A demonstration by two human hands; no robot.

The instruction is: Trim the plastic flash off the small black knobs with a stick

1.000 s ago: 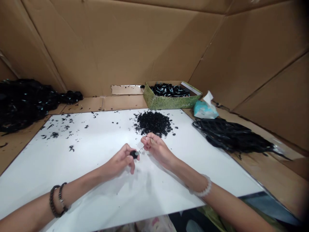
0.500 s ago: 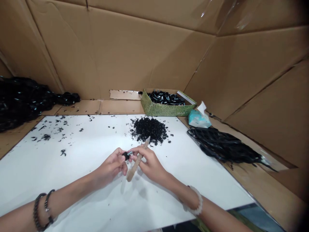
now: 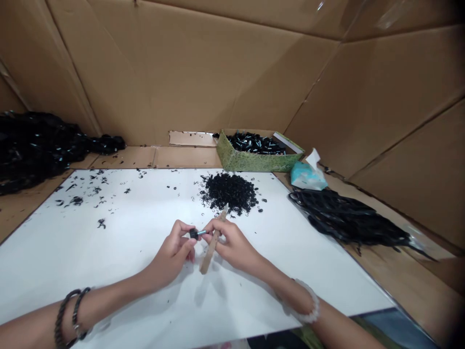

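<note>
My left hand pinches the black head of a small knob with a metal stud between thumb and fingers. The bare shank of the stud points right, toward my right hand, whose fingertips meet its end. Across that same right hand lies a brown-handled knife, held between the fingers with its pointed tip up and away from me. Just beyond the tip is a heap of small black pieces on the white board. Both hands are above the board.
A green box full of black parts with metal studs stands at the back. Right of it are a tissue pack and a bundle of black strips. Black scraps and a dark shiny pile lie left. Cardboard walls enclose the surface.
The view has shifted slightly, so the scene sits further right. The knob has turned, its stud now lying more level. Both hands keep their holds.
</note>
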